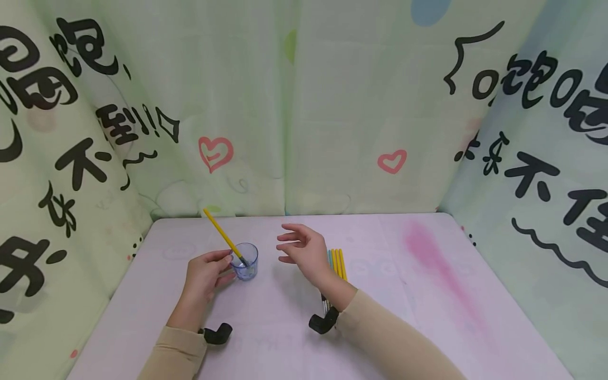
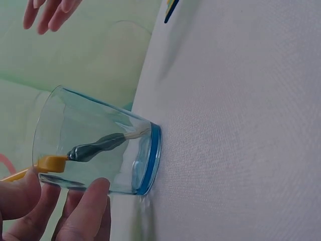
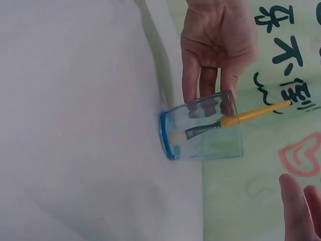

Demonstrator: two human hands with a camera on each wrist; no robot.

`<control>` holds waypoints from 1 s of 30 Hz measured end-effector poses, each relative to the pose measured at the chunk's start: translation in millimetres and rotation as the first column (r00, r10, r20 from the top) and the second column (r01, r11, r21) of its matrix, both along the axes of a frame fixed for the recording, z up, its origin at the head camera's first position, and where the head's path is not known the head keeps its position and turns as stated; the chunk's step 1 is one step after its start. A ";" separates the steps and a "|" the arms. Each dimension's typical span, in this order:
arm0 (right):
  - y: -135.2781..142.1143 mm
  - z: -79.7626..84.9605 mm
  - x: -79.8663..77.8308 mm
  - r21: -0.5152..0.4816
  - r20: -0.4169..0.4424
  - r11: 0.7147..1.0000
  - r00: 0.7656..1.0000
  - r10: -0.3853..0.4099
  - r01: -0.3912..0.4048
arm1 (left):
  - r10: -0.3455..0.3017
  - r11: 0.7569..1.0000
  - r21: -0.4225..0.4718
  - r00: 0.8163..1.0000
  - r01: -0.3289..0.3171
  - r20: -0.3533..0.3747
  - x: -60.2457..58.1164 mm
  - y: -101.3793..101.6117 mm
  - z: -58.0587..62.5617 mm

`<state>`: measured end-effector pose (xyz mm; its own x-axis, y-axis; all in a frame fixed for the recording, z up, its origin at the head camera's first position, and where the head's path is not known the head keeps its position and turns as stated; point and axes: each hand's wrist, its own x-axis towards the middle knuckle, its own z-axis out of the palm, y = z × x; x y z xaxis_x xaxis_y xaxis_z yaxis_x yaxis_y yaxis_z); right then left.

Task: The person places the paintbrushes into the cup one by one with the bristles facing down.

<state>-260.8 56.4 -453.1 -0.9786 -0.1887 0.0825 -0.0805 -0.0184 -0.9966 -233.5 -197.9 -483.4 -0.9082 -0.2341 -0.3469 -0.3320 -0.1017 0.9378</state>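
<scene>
Step, as I judge it: loading brushes into glass (image 1: pixel 249 272). 1 brush (image 1: pixel 220 232) stands in it, bristles down, tilted toward my left hand (image 1: pixel 205 277). Left grip clamped on glass side, thumb near rim, glass upright on bench (image 1: pixel 280 332). Right hand (image 1: pixel 306 253) raised off bench, apart from glass, fingers loosely spread, nothing held. Other brushes (image 1: pixel 339 262) lie under right wrist. Next move likely calls for right hand drawing back, pinching 1 handle, left steadying glass.

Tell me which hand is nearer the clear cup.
Left. The left hand holds the clear cup by its wall; the right hand is to the cup's right, not touching it.
</scene>
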 end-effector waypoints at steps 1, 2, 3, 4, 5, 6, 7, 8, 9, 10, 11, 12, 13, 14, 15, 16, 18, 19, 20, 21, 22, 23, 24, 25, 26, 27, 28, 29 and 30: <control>3.7 -1.7 0.8 0.002 0.004 1.000 1.000 -0.005 0.005 | 0.000 1.000 0.000 1.000 0.000 0.001 0.1 -0.1 -0.6; 7.4 -3.3 1.5 0.003 0.007 1.000 1.000 -0.009 0.009 | -0.001 1.000 0.000 1.000 0.001 0.002 0.3 -0.2 -1.2; 11.0 -4.6 2.3 0.006 0.013 1.000 1.000 -0.013 0.013 | -0.002 1.000 0.000 1.000 0.002 0.003 0.4 -0.3 -1.8; 14.6 -5.9 3.1 0.009 0.018 1.000 1.000 -0.016 0.016 | -0.002 1.000 -0.001 1.000 0.002 0.003 0.6 -0.4 -2.3; 18.0 -7.1 3.7 0.013 0.022 1.000 1.000 -0.019 0.019 | -0.001 1.000 -0.002 1.000 0.001 0.002 0.8 -0.4 -2.6; 21.3 -8.5 4.1 0.015 0.025 1.000 0.999 -0.022 0.021 | -0.002 1.000 -0.003 1.000 0.002 0.001 0.9 -0.3 -2.8; 24.6 -9.3 5.0 0.021 0.027 1.000 0.999 -0.023 0.023 | -0.001 1.000 -0.005 1.000 0.001 0.000 1.1 -0.2 -2.9; 27.8 -10.5 5.7 0.027 0.031 0.999 0.999 -0.024 0.023 | -0.001 1.000 -0.005 1.000 0.001 0.000 1.2 -0.2 -3.2; 31.0 -11.7 6.4 0.032 0.035 0.999 0.999 -0.025 0.024 | -0.001 1.000 -0.006 1.000 0.001 0.000 1.3 -0.2 -3.2; 34.0 -13.0 7.1 0.040 0.037 0.999 0.999 -0.027 0.025 | 0.000 1.000 -0.007 1.000 0.000 0.002 1.3 -0.1 -3.3; 36.9 -14.1 7.8 0.047 0.038 0.999 0.999 -0.028 0.026 | 0.000 1.000 -0.007 1.000 0.000 0.003 1.3 0.1 -3.3; 39.9 -15.3 8.5 0.054 0.037 0.998 0.999 -0.029 0.027 | -0.001 1.000 -0.008 1.000 0.001 0.004 1.1 0.1 -3.4; 43.0 -16.2 9.3 0.061 0.038 0.998 0.999 -0.030 0.027 | 0.000 1.000 -0.009 1.000 0.000 0.006 1.0 0.3 -3.3; 46.0 -17.5 9.9 0.066 0.043 0.997 0.999 -0.032 0.029 | -0.001 1.000 -0.011 1.000 0.001 0.008 0.8 0.5 -3.3; 48.9 -18.6 10.5 0.073 0.042 0.997 0.999 -0.033 0.029 | 0.001 1.000 -0.012 1.000 -0.001 0.011 0.6 0.6 -3.2; 51.7 -19.6 10.8 0.085 0.040 0.996 0.999 -0.034 0.031 | 0.002 1.000 -0.015 1.000 -0.002 0.014 0.3 0.8 -3.2; 57.6 -21.9 11.3 0.104 0.041 0.994 0.998 -0.039 0.035 | 0.004 1.000 -0.020 1.000 -0.003 0.020 -0.1 0.8 -3.3; 60.7 -23.1 11.4 0.116 0.043 0.992 0.998 -0.045 0.040 | 0.006 1.000 -0.021 1.000 -0.005 0.021 -0.4 0.9 -3.3; 63.8 -24.0 11.6 0.126 0.047 0.991 0.998 -0.052 0.046 | 0.006 1.000 -0.023 1.000 -0.006 0.022 -0.7 0.7 -3.5; 67.0 -24.7 11.8 0.137 0.049 0.989 0.997 -0.059 0.052 | 0.007 1.000 -0.023 1.000 -0.006 0.021 -1.0 0.6 -3.5; 70.1 -25.5 11.9 0.145 0.054 0.988 0.996 -0.069 0.061 | 0.006 1.000 -0.024 1.000 -0.005 0.019 -1.3 0.5 -3.7; 73.3 -26.1 12.2 0.149 0.060 0.987 0.995 -0.077 0.067 | 0.005 1.000 -0.024 1.000 -0.005 0.018 -1.4 0.4 -3.7; 76.4 -26.7 12.5 0.149 0.069 0.986 0.994 -0.085 0.074 | 0.004 1.000 -0.024 1.000 -0.004 0.016 -1.6 0.3 -3.7; 79.3 -27.1 12.7 0.151 0.075 0.985 0.993 -0.095 0.082 | 0.005 1.000 -0.024 1.000 -0.004 0.014 -1.8 0.5 -3.5; 82.2 -27.5 13.0 0.161 0.080 0.983 0.991 -0.106 0.092 | 0.004 1.000 -0.025 1.000 -0.004 0.013 -1.7 0.4 -3.4; 85.0 -28.0 13.1 0.173 0.085 0.980 0.989 -0.118 0.102 | 0.005 1.000 -0.024 1.000 -0.004 0.013 -1.6 0.5 -3.1; 87.6 -28.5 13.2 0.186 0.086 0.976 0.988 -0.129 0.111 | 0.005 1.000 -0.022 1.000 -0.005 0.013 -1.4 0.6 -2.6; 90.3 -28.8 13.2 0.197 0.087 0.973 0.987 -0.137 0.118 | 0.008 1.000 -0.023 1.000 -0.007 0.015 -1.2 0.7 -2.0; 92.8 -29.1 13.3 0.207 0.090 0.970 0.985 -0.148 0.127 | 0.008 1.000 -0.022 1.000 -0.008 0.015 -1.0 0.7 -1.6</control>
<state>-247.6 149.2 -482.2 -0.9975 -0.0538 -0.0463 0.0356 0.1857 -0.9820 -234.4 -197.2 -485.0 -0.9010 -0.2491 -0.3551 -0.3452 -0.0842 0.9348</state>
